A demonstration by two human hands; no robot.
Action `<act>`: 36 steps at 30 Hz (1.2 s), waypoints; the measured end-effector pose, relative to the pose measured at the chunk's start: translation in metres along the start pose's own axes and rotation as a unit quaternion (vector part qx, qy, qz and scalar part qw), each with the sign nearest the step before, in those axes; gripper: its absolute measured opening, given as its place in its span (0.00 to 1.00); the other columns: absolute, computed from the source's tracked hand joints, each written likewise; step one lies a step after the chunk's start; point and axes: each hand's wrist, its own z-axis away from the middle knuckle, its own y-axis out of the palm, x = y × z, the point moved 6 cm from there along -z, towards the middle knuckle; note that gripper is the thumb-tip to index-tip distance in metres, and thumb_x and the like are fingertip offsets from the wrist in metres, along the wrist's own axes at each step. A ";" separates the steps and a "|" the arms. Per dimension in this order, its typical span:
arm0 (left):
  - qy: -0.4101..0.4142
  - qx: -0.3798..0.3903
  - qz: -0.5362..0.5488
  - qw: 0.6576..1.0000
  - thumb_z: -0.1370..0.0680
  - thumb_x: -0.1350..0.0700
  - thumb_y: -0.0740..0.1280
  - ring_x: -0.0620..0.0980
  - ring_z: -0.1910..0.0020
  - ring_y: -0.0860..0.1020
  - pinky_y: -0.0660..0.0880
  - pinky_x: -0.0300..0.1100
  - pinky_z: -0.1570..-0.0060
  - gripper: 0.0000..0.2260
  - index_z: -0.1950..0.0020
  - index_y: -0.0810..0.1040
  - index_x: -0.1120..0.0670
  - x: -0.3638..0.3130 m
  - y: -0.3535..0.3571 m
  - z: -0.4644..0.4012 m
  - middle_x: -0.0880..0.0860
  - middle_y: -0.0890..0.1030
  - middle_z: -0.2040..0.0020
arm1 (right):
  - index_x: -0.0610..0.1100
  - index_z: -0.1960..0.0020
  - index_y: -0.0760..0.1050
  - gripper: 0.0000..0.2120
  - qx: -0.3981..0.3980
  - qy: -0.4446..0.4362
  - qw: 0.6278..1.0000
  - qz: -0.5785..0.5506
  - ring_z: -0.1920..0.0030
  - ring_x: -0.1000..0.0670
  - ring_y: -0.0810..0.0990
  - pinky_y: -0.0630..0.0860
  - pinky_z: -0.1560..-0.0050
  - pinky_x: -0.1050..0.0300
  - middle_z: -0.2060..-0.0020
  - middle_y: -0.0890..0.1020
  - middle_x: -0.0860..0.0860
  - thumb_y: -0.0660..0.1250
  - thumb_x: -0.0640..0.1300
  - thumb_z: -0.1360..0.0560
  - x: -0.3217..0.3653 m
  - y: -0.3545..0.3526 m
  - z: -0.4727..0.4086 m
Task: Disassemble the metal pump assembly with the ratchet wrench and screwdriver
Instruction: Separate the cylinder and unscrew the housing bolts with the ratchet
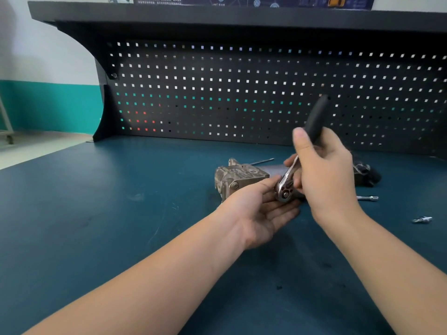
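Dark green matting covers the workbench [121,213], with a black pegboard [242,93] standing along its far edge. On the mat, right of centre, lies the metal pump [238,177], its long body running left to right and its ribbed bronze-coloured end pointing left. A thin rod [262,161], perhaps the screwdriver shaft, shows just beyond it.

Both hands meet just in front of the pump's middle. The right hand [324,170] is wrapped round the ratchet wrench [300,155] where the steel shank joins the black grip, thumb up along the handle. The tool slants steeply: its grip points up and away toward the pegboard, while its round chrome head hangs low and near, toward the left. The left hand [261,209] lies palm up with fingers straight and loosely spread, its fingertips touching the underside of the wrench head, apparently steadying it or working the drive; whether a socket is fitted cannot be told.

Two small chrome pieces rest on the mat to the right: an extension bar [368,198] and, nearer, a socket or bit [422,219].

The pump sits immediately beyond and left of the wrench head, so the head probably needs only a short reach away from the body to find a bolt.
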 end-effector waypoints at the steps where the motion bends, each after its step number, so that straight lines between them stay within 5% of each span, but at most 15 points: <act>1: -0.002 0.000 0.003 1.000 0.24 0.57 0.68 0.56 0.60 0.82 0.80 0.47 0.57 0.10 0.58 0.79 0.65 0.000 -0.001 0.000 0.62 0.83 0.62 | 0.53 0.56 0.74 0.05 0.035 -0.033 0.999 0.020 0.79 0.57 0.71 0.68 0.76 0.64 0.73 0.78 0.49 0.65 0.51 0.22 0.006 0.004 0.000; 4: 0.000 0.001 0.016 1.000 0.23 0.62 0.66 0.56 0.66 0.83 0.81 0.48 0.60 0.09 0.61 0.79 0.66 -0.002 -0.002 0.000 0.62 0.83 0.65 | 0.54 0.53 0.75 0.01 0.087 -0.084 0.991 0.059 0.78 0.57 0.73 0.70 0.74 0.64 0.72 0.77 0.46 0.66 0.49 0.23 0.016 0.010 0.003; 8: 0.011 -0.001 0.026 1.000 0.22 0.65 0.62 0.56 0.71 0.83 0.81 0.48 0.70 0.09 0.59 0.78 0.67 -0.003 0.000 0.000 0.62 0.82 0.67 | 0.54 0.55 0.72 0.04 0.028 -0.055 0.996 0.066 0.76 0.59 0.73 0.70 0.74 0.65 0.73 0.77 0.51 0.63 0.52 0.22 0.008 0.006 0.005; 11: 0.016 -0.006 0.029 0.999 0.22 0.64 0.62 0.57 0.69 0.82 0.81 0.49 0.67 0.07 0.55 0.76 0.67 -0.005 0.000 -0.001 0.62 0.82 0.66 | 0.50 0.56 0.68 0.09 -0.105 0.125 0.985 -0.056 0.81 0.59 0.69 0.64 0.80 0.66 0.72 0.75 0.52 0.59 0.52 0.20 -0.022 -0.009 0.006; 14: 0.015 -0.017 0.009 1.000 0.21 0.62 0.63 0.58 0.64 0.81 0.80 0.49 0.65 0.08 0.54 0.75 0.67 -0.004 -0.001 -0.004 0.63 0.81 0.62 | 0.44 0.59 0.68 0.12 -0.197 0.348 0.889 -0.222 0.85 0.58 0.63 0.57 0.84 0.69 0.70 0.73 0.49 0.55 0.45 0.18 -0.055 -0.012 0.024; 16: 0.016 -0.019 -0.014 1.000 0.21 0.61 0.63 0.57 0.63 0.81 0.79 0.47 0.62 0.08 0.53 0.75 0.66 -0.002 -0.002 -0.004 0.63 0.81 0.60 | 0.45 0.59 0.68 0.12 -0.201 0.390 0.865 -0.242 0.85 0.58 0.63 0.56 0.84 0.70 0.69 0.72 0.49 0.53 0.43 0.18 -0.062 -0.011 0.029; 19: 0.016 -0.018 -0.028 0.999 0.21 0.58 0.64 0.56 0.60 0.80 0.78 0.47 0.54 0.09 0.55 0.76 0.65 0.000 -0.002 -0.005 0.62 0.81 0.58 | 0.45 0.59 0.68 0.12 -0.172 0.309 0.914 -0.198 0.85 0.58 0.64 0.59 0.83 0.68 0.70 0.74 0.49 0.57 0.49 0.18 -0.054 -0.013 0.016; 22: 0.017 -0.013 -0.035 0.999 0.22 0.55 0.66 0.56 0.58 0.80 0.78 0.46 0.56 0.12 0.56 0.77 0.64 -0.002 -0.003 -0.003 0.62 0.81 0.57 | 0.49 0.57 0.71 0.09 -0.061 0.095 0.991 -0.073 0.81 0.56 0.69 0.65 0.79 0.64 0.72 0.78 0.49 0.62 0.51 0.21 -0.018 -0.007 -0.001; 25: 0.002 0.004 -0.021 1.000 0.24 0.55 0.68 0.54 0.65 0.83 0.81 0.47 0.61 0.14 0.66 0.81 0.63 0.000 -0.002 -0.001 0.61 0.83 0.62 | 0.53 0.55 0.75 0.05 0.068 -0.081 0.992 0.066 0.72 0.51 0.77 0.73 0.70 0.54 0.71 0.77 0.47 0.66 0.54 0.25 0.012 0.012 0.006; 27: 0.001 0.008 -0.008 1.000 0.24 0.59 0.67 0.54 0.69 0.83 0.80 0.47 0.66 0.18 0.73 0.81 0.63 -0.001 -0.003 -0.002 0.60 0.82 0.67 | 0.52 0.54 0.75 0.05 0.088 -0.120 0.984 0.102 0.68 0.46 0.78 0.76 0.65 0.51 0.70 0.76 0.46 0.66 0.53 0.25 0.019 0.016 0.011; 29: 0.009 0.006 0.002 1.000 0.23 0.62 0.66 0.54 0.71 0.83 0.81 0.47 0.69 0.14 0.68 0.80 0.64 -0.003 -0.004 -0.002 0.60 0.82 0.68 | 0.52 0.55 0.75 0.04 0.079 -0.122 0.984 0.107 0.69 0.48 0.78 0.76 0.66 0.53 0.70 0.76 0.45 0.66 0.51 0.24 0.020 0.015 0.011; 33: 0.019 -0.007 -0.003 1.000 0.23 0.62 0.66 0.54 0.71 0.82 0.80 0.45 0.68 0.07 0.58 0.77 0.65 -0.007 -0.003 -0.002 0.60 0.82 0.67 | 0.48 0.59 0.72 0.11 -0.044 0.070 0.996 -0.041 0.81 0.57 0.69 0.65 0.79 0.65 0.74 0.76 0.50 0.62 0.52 0.21 -0.010 0.001 0.003; 36: 0.005 -0.001 -0.021 1.000 0.22 0.59 0.66 0.54 0.66 0.82 0.81 0.45 0.63 0.09 0.57 0.76 0.65 -0.003 -0.001 -0.003 0.61 0.83 0.64 | 0.45 0.59 0.67 0.13 -0.170 0.325 0.899 -0.241 0.85 0.58 0.63 0.57 0.84 0.69 0.73 0.73 0.50 0.58 0.49 0.18 -0.051 -0.009 0.016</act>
